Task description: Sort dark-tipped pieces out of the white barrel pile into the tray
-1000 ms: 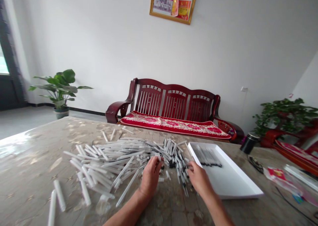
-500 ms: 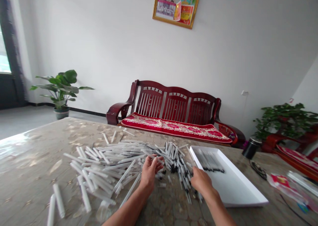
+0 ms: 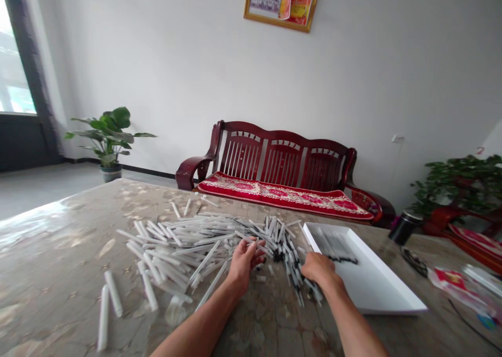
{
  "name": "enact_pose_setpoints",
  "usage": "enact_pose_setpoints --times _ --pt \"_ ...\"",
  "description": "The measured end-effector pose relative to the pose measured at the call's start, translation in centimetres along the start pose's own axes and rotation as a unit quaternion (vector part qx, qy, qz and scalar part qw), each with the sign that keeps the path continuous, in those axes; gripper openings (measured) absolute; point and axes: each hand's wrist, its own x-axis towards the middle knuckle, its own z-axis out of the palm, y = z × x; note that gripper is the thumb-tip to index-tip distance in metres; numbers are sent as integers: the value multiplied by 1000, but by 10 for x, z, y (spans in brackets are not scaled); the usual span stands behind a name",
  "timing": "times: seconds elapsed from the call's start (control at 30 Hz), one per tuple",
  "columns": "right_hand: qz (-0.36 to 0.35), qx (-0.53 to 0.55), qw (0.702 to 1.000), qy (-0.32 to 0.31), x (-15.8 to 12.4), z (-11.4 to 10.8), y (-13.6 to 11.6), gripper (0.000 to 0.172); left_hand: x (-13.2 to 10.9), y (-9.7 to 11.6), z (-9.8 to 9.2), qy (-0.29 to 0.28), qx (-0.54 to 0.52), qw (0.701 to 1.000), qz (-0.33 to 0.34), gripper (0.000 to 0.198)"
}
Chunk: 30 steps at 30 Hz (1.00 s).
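Observation:
A large heap of whitish plastic tubes [image 3: 176, 252] lies on the table. Beside it is a smaller pile of slim clear tubes with black ends [image 3: 292, 265]. At the right edge of the heap, my left hand [image 3: 243, 263] has its thumb and fingers closed on a slim whitish tube [image 3: 257, 244]. My right hand [image 3: 320, 268] is closed between the black-ended pile and a white shallow box [image 3: 386, 289]; what its fingers hold is hidden. Inside the box, a row of clear tubes with black ends [image 3: 335, 244] lies side by side.
Two thicker white tubes [image 3: 108, 304] lie apart at the front left of the patterned table [image 3: 70, 273]. To the box's right are a black cylinder [image 3: 405, 228], a dark cable and plastic packets [image 3: 451, 281]. A wooden bench [image 3: 282, 163] stands behind the table.
The whole view has shifted slightly, so the scene sits further right and a little higher. Both hands keep nearly the same places beside the piles.

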Motion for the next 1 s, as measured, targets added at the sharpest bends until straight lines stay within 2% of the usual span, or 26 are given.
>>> enact_pose_setpoints --times 0.3,0.37,0.43,0.53,0.63,0.7,0.77,1.0 --pt "5 9 998 61 -22 -12 0 26 -1 1 1 15 -31 999 -18 26" --pt "0 10 995 102 -27 -11 -1 24 0 2 0 19 -36 999 -17 26" --pt "-15 15 985 169 -29 -4 -3 21 2 2 -1 22 -39 999 -17 27" --pt "-91 70 954 277 -31 14 -8 18 3 2 -1 23 -43 999 -17 29" --pt "-212 177 899 341 -33 32 -13 18 3 2 0 26 -46 998 -17 26" --pt "-277 224 865 352 -37 40 -17 20 4 2 1 33 -49 998 -19 24" --pt "-315 243 850 345 -41 44 -21 19 4 3 2 41 -51 998 -22 23" --pt "-317 263 847 336 -47 45 -27 17 2 4 5 33 -50 998 -30 25"
